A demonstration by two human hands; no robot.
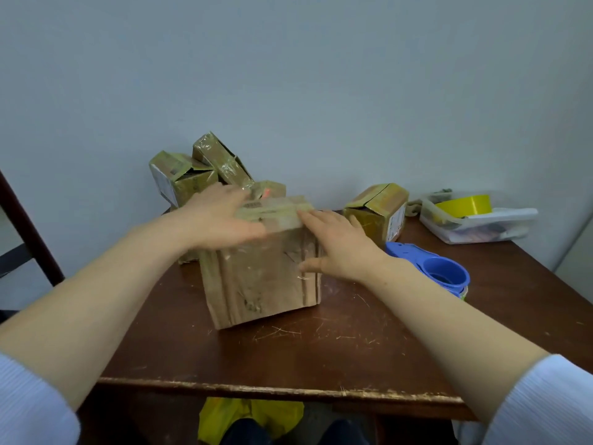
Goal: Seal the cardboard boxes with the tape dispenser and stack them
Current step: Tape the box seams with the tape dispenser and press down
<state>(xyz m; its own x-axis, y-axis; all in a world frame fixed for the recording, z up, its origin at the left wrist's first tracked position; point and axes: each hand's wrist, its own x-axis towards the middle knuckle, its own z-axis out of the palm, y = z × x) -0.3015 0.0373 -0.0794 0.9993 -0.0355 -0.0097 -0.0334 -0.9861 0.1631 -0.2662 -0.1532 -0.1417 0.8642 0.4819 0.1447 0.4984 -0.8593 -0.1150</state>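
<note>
The cardboard box point(260, 268) stood upright near the middle of the counter point(321, 354), close in front of you. Its worn front face was turned toward you, and a pale band of tape showed along its top edge. Your left hand point(221, 216) lay flat across the top, fingers straight and pressing down. Your right hand point(337, 248) was spread wide against the upper right corner, fingers on the top edge and thumb down the front face. Neither of your hands held anything.

You appeared to be on the sealing step for this box, either smoothing tape down or holding the flaps shut. The top was too blurred to tell whether the seam was fully covered.

The blue tape dispenser point(439, 271) lay on the counter to the right of the box, just beside your right wrist, with no hand on it. If the seam needed another strip, your left hand would have had to hold the flaps while your right reached for the dispenser. If it was sealed, both hands would have had to take the box by its sides and lift it.

A loose heap of taped boxes point(189, 175) leaned together at the back left, not squarely stacked. Another box point(375, 210) sat at the back right, its top seam looking split. Farther right, a clear tub point(475, 226) held a yellow tape roll point(465, 203).
</note>
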